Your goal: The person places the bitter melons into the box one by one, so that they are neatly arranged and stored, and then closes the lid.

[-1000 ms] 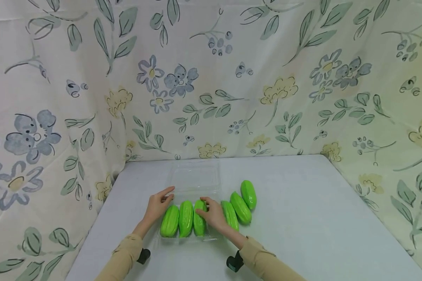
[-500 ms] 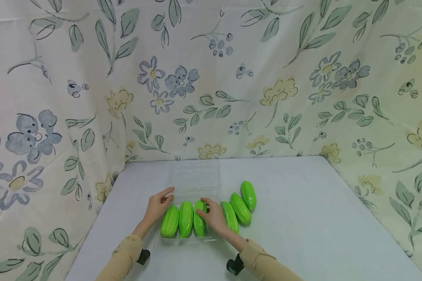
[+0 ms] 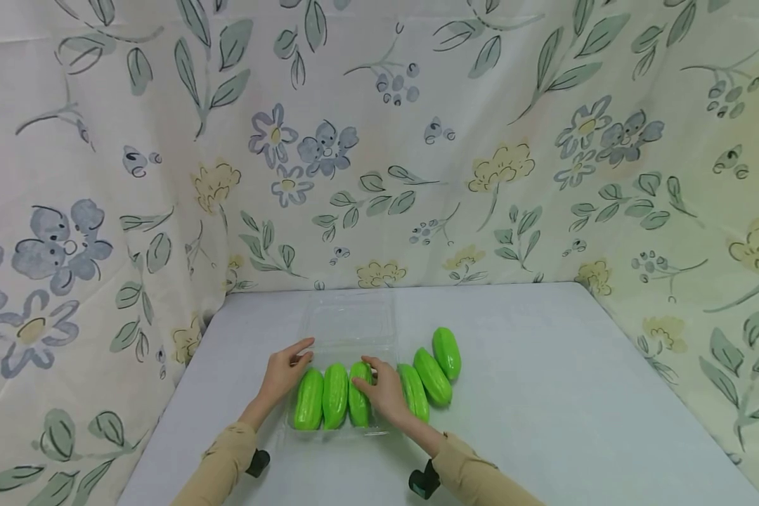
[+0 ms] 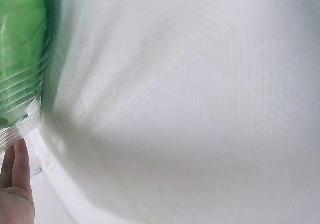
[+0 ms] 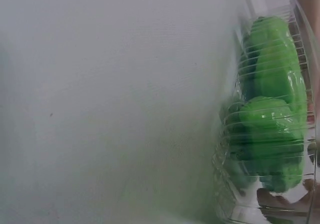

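A clear plastic clamshell box (image 3: 376, 431) lies with its lid laid back, holding three bright green ridged gourds in a row. In the head view my right hand (image 3: 387, 388) reaches over the box's right side. Its thumb and fingers grip the upper part of the right gourd (image 3: 359, 409). My left hand (image 3: 286, 370) is at the box's back left corner, near the left gourd (image 3: 308, 407). The left wrist view shows its fingers (image 4: 22, 166) straight against the ribbed plastic wall. Between the outer gourds lies the middle gourd (image 3: 335, 397).
Three more green gourds lie right of the box: one close to its side (image 3: 415, 397), one farther back (image 3: 433, 379) and one behind that (image 3: 446, 353). The transparent lid (image 3: 351, 320) stretches toward the back of the white table (image 3: 544, 393). A floral cloth (image 3: 379, 140) hangs behind.
The left gourd has shifted right and straightened, now close against the middle gourd. Both hands stay nearly where they were.
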A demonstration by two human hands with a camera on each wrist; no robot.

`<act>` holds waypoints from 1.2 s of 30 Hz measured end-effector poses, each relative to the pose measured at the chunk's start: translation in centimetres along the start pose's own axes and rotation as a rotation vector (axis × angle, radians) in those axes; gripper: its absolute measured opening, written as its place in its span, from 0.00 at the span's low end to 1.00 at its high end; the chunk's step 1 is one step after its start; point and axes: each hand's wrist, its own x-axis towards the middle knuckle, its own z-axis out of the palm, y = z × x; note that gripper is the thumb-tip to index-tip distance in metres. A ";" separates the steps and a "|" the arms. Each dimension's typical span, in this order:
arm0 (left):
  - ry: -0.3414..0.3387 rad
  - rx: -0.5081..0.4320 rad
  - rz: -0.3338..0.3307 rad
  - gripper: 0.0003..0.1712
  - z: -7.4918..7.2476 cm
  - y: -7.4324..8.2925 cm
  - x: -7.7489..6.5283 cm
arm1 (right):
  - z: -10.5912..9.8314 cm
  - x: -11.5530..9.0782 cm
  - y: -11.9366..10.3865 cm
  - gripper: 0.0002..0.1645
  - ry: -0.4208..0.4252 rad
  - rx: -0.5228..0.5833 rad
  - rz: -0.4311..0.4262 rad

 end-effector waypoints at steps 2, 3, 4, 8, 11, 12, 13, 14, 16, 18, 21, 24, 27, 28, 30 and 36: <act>-0.001 -0.001 -0.004 0.19 0.0 0.0 0.0 | -0.1 -0.1 -0.1 0.29 0.007 -0.017 0.000; -0.001 0.000 -0.005 0.19 0.0 0.1 0.0 | -0.1 -0.1 -0.2 0.28 0.012 -0.025 -0.003; -0.001 0.003 -0.006 0.19 0.0 0.1 0.0 | -0.2 -0.1 -0.2 0.28 0.015 -0.033 -0.004; -0.001 0.012 -0.010 0.19 0.0 0.1 0.0 | -0.3 -0.1 -0.5 0.28 0.029 -0.048 -0.017; -0.002 0.015 -0.013 0.19 0.1 0.0 0.1 | -0.5 -0.1 -0.7 0.28 0.028 -0.027 -0.029; -0.003 0.015 -0.013 0.19 0.1 0.0 0.1 | -0.6 -0.2 -0.8 0.28 0.023 -0.013 -0.030; -0.003 0.015 -0.013 0.19 0.1 0.0 0.1 | -0.6 -0.2 -0.8 0.28 0.018 -0.002 -0.031; -0.004 0.015 -0.011 0.19 0.1 -0.1 0.1 | -0.7 -0.2 -0.9 0.28 0.012 0.011 -0.033; -0.004 0.015 -0.006 0.20 0.1 -0.1 0.1 | -0.8 -0.3 -1.0 0.28 -0.001 0.039 -0.031; -0.002 0.014 0.000 0.19 0.1 -0.2 0.1 | -1.0 -0.4 -1.2 0.28 -0.014 0.057 -0.027; 0.001 0.011 0.006 0.20 0.1 -0.2 0.1 | -1.2 -0.6 -1.3 0.29 -0.028 0.064 -0.022; 0.000 0.005 0.006 0.20 0.1 -0.3 0.0 | -1.3 -0.9 -1.3 0.28 -0.043 0.063 -0.020; 0.000 0.003 0.004 0.20 0.1 -0.2 0.0 | -1.6 -1.1 -1.4 0.28 -0.049 0.071 -0.015; 0.000 0.006 0.003 0.20 0.1 -0.2 0.0 | -1.7 -1.2 -1.4 0.28 -0.051 0.080 -0.008; 0.001 0.010 0.003 0.20 0.1 -0.1 0.0 | -1.9 -1.4 -1.4 0.27 -0.051 0.087 -0.002; -0.001 0.021 0.001 0.19 0.1 0.1 0.0 | -2.7 -1.6 -1.5 0.28 -0.062 0.113 0.001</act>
